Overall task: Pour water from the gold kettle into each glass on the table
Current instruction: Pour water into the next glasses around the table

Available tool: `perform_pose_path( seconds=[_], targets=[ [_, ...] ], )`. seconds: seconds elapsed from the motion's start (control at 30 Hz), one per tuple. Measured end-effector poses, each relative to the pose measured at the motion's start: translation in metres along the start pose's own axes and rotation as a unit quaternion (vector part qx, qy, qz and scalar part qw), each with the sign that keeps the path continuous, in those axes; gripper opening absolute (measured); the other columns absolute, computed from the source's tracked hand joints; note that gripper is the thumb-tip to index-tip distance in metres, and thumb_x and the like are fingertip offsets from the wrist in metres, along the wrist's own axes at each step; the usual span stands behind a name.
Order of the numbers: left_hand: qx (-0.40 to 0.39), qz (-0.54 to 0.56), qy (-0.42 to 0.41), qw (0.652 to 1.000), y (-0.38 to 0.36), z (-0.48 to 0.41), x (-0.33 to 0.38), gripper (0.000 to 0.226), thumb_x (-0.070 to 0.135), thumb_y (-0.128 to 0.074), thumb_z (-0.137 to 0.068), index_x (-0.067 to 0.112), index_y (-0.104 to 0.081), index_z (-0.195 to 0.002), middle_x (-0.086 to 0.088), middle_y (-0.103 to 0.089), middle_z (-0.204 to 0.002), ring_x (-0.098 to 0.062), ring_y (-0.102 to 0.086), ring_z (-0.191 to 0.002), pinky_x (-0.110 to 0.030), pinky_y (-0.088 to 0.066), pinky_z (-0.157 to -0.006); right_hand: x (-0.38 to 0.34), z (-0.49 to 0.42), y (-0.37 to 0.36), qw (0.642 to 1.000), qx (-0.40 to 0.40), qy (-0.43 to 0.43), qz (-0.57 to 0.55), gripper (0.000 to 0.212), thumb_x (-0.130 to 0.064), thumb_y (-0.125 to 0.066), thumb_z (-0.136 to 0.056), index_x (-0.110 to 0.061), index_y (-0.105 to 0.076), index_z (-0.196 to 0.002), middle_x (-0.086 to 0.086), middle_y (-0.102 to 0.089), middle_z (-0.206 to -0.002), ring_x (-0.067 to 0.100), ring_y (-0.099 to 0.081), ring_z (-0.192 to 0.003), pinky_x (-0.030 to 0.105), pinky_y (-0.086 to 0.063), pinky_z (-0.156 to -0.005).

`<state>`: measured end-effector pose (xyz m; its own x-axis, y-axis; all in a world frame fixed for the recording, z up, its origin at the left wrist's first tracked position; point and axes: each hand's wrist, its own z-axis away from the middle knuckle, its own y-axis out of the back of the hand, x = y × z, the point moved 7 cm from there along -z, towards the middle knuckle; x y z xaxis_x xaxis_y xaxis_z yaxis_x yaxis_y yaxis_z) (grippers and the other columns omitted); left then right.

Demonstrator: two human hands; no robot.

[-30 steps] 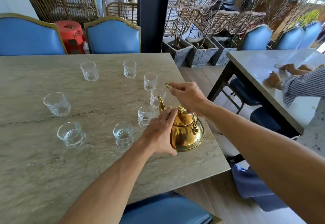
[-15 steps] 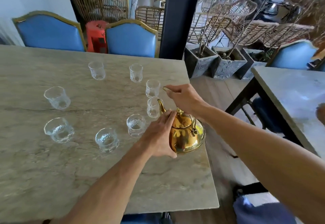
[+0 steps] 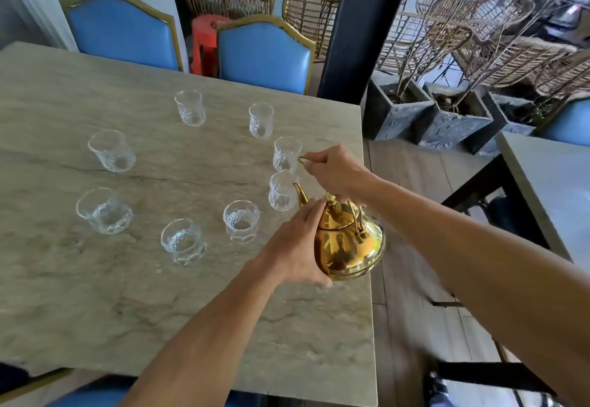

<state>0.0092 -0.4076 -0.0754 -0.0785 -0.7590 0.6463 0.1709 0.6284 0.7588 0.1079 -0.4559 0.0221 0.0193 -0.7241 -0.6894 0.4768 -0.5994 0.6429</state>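
Observation:
The gold kettle (image 3: 346, 242) stands tilted near the right edge of the stone table (image 3: 95, 295). Its spout points up-left, right beside a clear glass (image 3: 281, 191). My right hand (image 3: 335, 169) grips the kettle's thin handle, raised above the lid. Pressed flat against the kettle's left side is my left hand (image 3: 295, 247). Several more clear glasses stand in a loose ring, among them one (image 3: 241, 221) just left of my left hand, one (image 3: 183, 240) further left and one (image 3: 286, 153) behind the spout.
Two blue chairs (image 3: 265, 52) stand at the far edge of the table, with a red stool (image 3: 206, 39) between them. A dark pillar (image 3: 360, 23) and grey planters (image 3: 453, 119) lie beyond the right edge. A second table (image 3: 555, 189) stands at the right.
The view has swung left and down, so the table sits more centred. Both hands keep their hold on the kettle, which stays by the same glass.

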Motion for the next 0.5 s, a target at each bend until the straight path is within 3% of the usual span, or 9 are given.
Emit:
perform_pose_path(
  seconds=[0.27,0.3,0.4,0.5],
  targets=[
    [-0.009,0.027,0.009,1.000,0.006,-0.008,-0.005,0.160,0.046,-0.102,-0.042,0.041,0.009,-0.158,0.012,-0.015,-0.165,-0.021,-0.040,-0.143,-0.046,-0.044,-0.113,-0.007,-0.022,-0.004,0.999,-0.012,-0.016,0.027,0.036,-0.025,-0.052,-0.102,-0.020,-0.060,-0.136,-0.004,-0.043,-0.045,0.010,-0.030,-0.028,0.014,-0.027,-0.031],
    [-0.009,0.033,0.007,0.999,0.006,-0.008,-0.005,0.160,0.045,-0.103,-0.043,0.045,0.011,-0.156,0.012,-0.015,-0.164,-0.020,-0.040,-0.143,-0.044,-0.044,-0.114,-0.008,-0.024,-0.005,0.999,-0.015,-0.016,0.030,0.034,-0.023,-0.052,-0.101,-0.019,-0.061,-0.134,-0.002,-0.047,-0.048,0.009,-0.032,-0.030,0.015,-0.028,-0.032],
    [-0.013,0.038,0.011,0.999,0.007,-0.010,-0.005,0.163,0.045,-0.103,-0.044,0.043,0.014,-0.158,0.011,-0.013,-0.166,-0.020,-0.036,-0.147,-0.044,-0.041,-0.116,-0.013,-0.035,-0.009,0.998,-0.022,0.009,0.061,0.033,-0.019,-0.051,-0.098,-0.009,-0.065,-0.126,0.007,-0.060,-0.091,0.010,-0.047,-0.057,0.023,-0.043,-0.049],
    [-0.012,0.054,0.013,0.998,0.008,-0.012,-0.005,0.166,0.044,-0.103,-0.044,0.051,0.021,-0.153,0.010,-0.013,-0.166,-0.020,-0.034,-0.147,-0.045,-0.039,-0.118,-0.013,-0.043,-0.012,0.997,-0.027,0.005,0.072,0.033,-0.019,-0.052,-0.096,-0.004,-0.064,-0.124,0.011,-0.060,-0.098,0.014,-0.049,-0.061,0.025,-0.044,-0.050]
  ],
)
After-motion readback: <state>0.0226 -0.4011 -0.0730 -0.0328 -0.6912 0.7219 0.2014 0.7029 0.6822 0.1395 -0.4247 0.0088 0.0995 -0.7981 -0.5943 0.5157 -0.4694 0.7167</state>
